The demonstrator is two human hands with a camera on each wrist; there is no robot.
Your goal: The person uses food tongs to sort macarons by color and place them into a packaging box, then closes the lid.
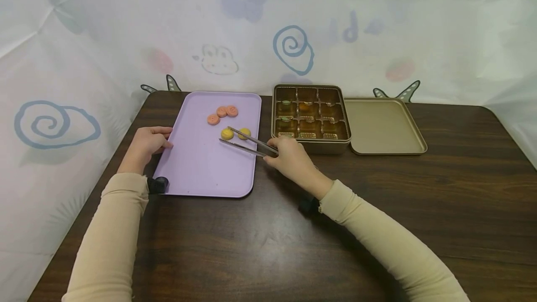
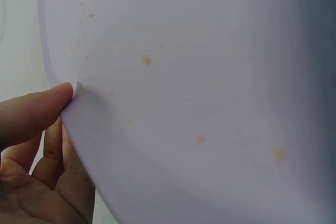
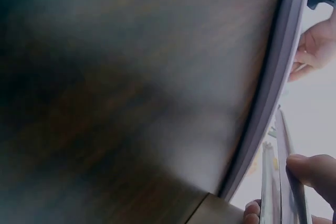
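Note:
My left hand (image 1: 145, 147) pinches the left rim of a lilac tray (image 1: 193, 167); in the left wrist view the thumb (image 2: 39, 107) lies on the rim with the fingers below it. Metal tongs (image 1: 243, 147) are in my right hand (image 1: 293, 161), their arms spread and reaching left over the tray. Between the tips sits a round yellow cookie (image 1: 227, 134). A second yellow cookie (image 1: 244, 135) lies just right of it, partly covered by the upper arm. Farther back on the tray rest three pinkish-orange cookies (image 1: 213, 119).
Right of the tray stands a gold tin (image 1: 314, 147) with a divided insert, a few compartments holding small greenish or orange pieces. Its flat lid (image 1: 386, 127) lies beside it. The dark wooden table (image 1: 251, 246) meets a printed white cloth (image 1: 168, 27) at the back and left.

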